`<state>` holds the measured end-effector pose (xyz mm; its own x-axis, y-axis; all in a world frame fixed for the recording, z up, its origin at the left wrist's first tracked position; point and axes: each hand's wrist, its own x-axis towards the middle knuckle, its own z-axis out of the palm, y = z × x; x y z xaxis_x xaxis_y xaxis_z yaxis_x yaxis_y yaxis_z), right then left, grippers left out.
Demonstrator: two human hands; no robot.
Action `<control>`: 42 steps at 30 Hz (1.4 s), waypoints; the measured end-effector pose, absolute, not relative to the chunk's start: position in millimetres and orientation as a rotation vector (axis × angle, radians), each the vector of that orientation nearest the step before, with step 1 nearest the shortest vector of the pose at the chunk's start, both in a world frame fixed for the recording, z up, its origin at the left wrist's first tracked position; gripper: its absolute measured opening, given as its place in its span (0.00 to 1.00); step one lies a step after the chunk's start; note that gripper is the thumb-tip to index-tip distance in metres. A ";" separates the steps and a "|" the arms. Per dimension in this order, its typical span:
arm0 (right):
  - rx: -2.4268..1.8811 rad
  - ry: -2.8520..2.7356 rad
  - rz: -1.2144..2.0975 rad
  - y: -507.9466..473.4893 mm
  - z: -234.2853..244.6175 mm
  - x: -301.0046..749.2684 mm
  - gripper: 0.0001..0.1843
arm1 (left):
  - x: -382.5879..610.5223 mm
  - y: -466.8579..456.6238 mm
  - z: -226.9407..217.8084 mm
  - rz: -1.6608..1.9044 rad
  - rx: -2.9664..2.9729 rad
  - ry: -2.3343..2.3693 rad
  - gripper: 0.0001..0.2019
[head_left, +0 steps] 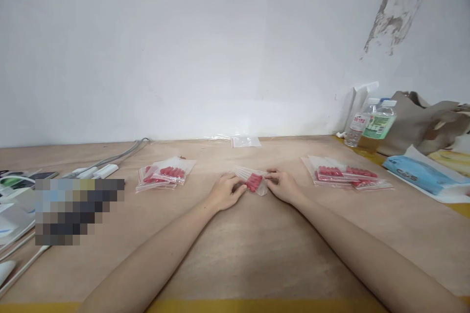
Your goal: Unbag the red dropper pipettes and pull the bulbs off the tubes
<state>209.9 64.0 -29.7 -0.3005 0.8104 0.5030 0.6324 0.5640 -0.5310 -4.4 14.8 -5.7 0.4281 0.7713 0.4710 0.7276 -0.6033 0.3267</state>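
Observation:
A small clear zip bag with several red pieces inside lies on the wooden table in the middle. My left hand pinches its left edge and my right hand pinches its right edge, fingers closed on the plastic. A pile of similar filled bags lies to the left. Another pile of filled bags lies to the right. A few empty clear bags rest near the wall behind.
Two plastic bottles and a brown cloth bag stand at the back right, with a blue packet in front. Grey cables, white devices and a blurred patch crowd the left side. A white wall backs the table.

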 end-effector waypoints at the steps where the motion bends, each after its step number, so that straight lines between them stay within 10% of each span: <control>1: -1.170 -2.054 0.303 65.3 -29.5 210.1 0.11 | -4.8 12.5 -5.4 0.919 2.613 1.362 0.10; 20: -1.354 -2.161 0.303 60.0 -24.3 205.7 0.11 | -5.1 10.3 -6.9 0.914 2.690 1.420 0.11; 32: -1.292 -2.324 0.434 47.9 -12.5 214.3 0.31 | -8.7 10.0 -5.7 0.797 2.518 1.275 0.22; 42: -0.705 -2.162 0.726 39.9 -12.1 197.7 0.16 | -10.8 11.6 -8.7 0.986 2.534 1.273 0.16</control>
